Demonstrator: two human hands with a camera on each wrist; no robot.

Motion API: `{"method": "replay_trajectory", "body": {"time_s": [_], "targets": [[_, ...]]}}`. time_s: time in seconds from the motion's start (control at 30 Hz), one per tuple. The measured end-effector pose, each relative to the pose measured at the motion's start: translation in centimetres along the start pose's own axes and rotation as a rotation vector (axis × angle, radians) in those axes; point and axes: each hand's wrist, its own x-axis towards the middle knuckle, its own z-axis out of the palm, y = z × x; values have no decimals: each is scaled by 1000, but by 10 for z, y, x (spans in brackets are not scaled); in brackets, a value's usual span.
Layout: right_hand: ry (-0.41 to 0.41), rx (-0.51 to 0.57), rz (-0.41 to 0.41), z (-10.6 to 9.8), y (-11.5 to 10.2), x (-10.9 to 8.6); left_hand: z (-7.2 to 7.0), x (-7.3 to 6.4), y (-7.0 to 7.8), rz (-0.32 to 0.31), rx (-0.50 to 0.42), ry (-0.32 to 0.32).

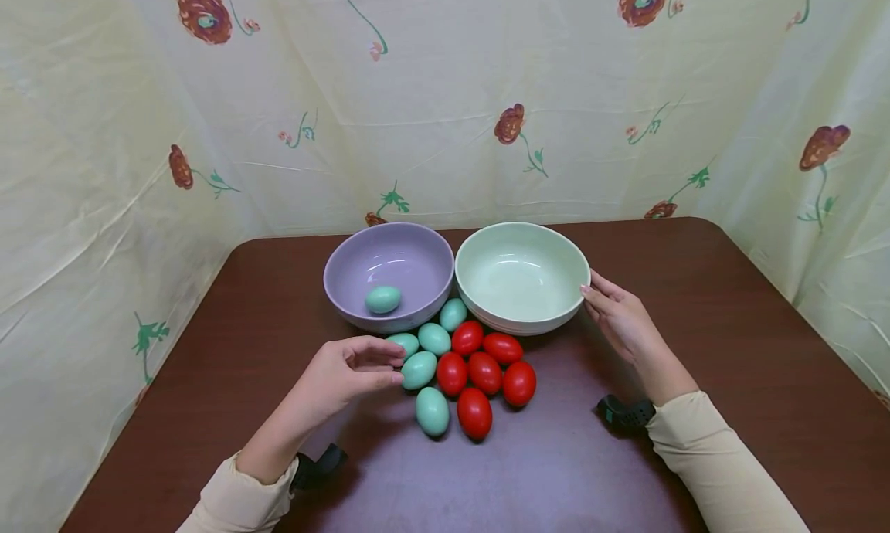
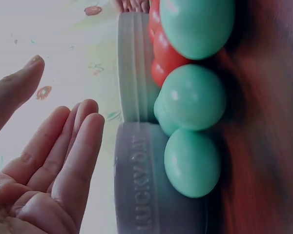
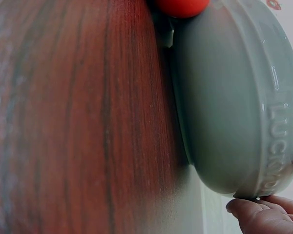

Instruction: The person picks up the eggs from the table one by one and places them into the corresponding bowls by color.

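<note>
My left hand (image 1: 351,371), fingers extended and thumb apart, hovers just left of several mint-green eggs (image 1: 433,412) on the table; its fingertips overlap the nearest ones in the head view. In the left wrist view the palm and fingers (image 2: 80,161) hold nothing. My right hand (image 1: 622,317) touches the right side of a pale green bowl (image 1: 521,317), thumb tip at the rim and fingers along the outer wall. Left of it stands a purple bowl (image 1: 354,278) with one mint-green egg (image 1: 383,300) inside. Several red eggs (image 1: 484,372) lie grouped beside the mint-green ones, in front of the bowls.
The bowls stand side by side near the back of a dark brown wooden table (image 1: 278,286). Behind and around it hangs a pale cloth (image 1: 431,147) with a flower pattern. Black bands with devices (image 1: 622,413) are on both wrists.
</note>
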Motion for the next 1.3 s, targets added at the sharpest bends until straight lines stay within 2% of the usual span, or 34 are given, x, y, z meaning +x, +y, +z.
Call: {"method": "replay_trajectory", "body": {"time_s": [0.37, 0.57, 0.87, 1.3], "targets": [[8, -4, 4, 0, 0, -1, 19, -5, -5, -7, 24, -53], [9, -2, 8, 0, 0, 0, 27, -6, -8, 20, 59, -35], [6, 11, 6, 2, 0, 0, 32, -7, -11, 54, 143, -22], [1, 17, 9, 0, 0, 0, 35, -7, -11, 109, 197, -30]]}}
